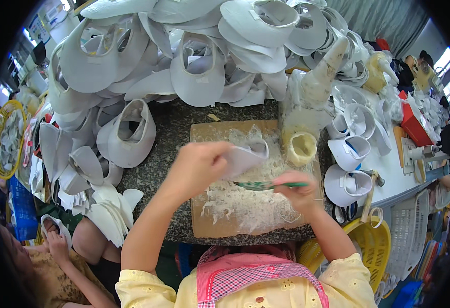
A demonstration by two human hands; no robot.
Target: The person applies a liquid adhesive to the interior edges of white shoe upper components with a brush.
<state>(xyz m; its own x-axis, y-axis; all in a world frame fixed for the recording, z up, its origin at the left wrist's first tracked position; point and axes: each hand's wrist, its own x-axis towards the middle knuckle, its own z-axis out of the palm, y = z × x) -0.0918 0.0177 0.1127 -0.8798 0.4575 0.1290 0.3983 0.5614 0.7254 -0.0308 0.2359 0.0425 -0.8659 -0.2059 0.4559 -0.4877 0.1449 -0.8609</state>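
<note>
My left hand (pixel 199 165) is closed on the edge of a white shoe upper (pixel 246 158), held a little above a glue-crusted cardboard sheet (pixel 220 220). My right hand (pixel 298 191) grips a slim green brush (pixel 256 185), which points left and lies just below the upper; whether its tip touches the upper I cannot tell. Behind my right hand stands a yellowish, glue-caked container (pixel 302 149) with a round opening. A single white upper (pixel 127 134) stands on the dark speckled tabletop (pixel 169 128), left of the cardboard.
White shoe uppers (pixel 198 72) are heaped along the far side and left. Flat white pieces (pixel 113 213) lie at the left edge. More uppers (pixel 347 184) and a hammer (pixel 373 192) lie to the right, above a yellow basket (pixel 371 241). Another person (pixel 55 267) sits at left.
</note>
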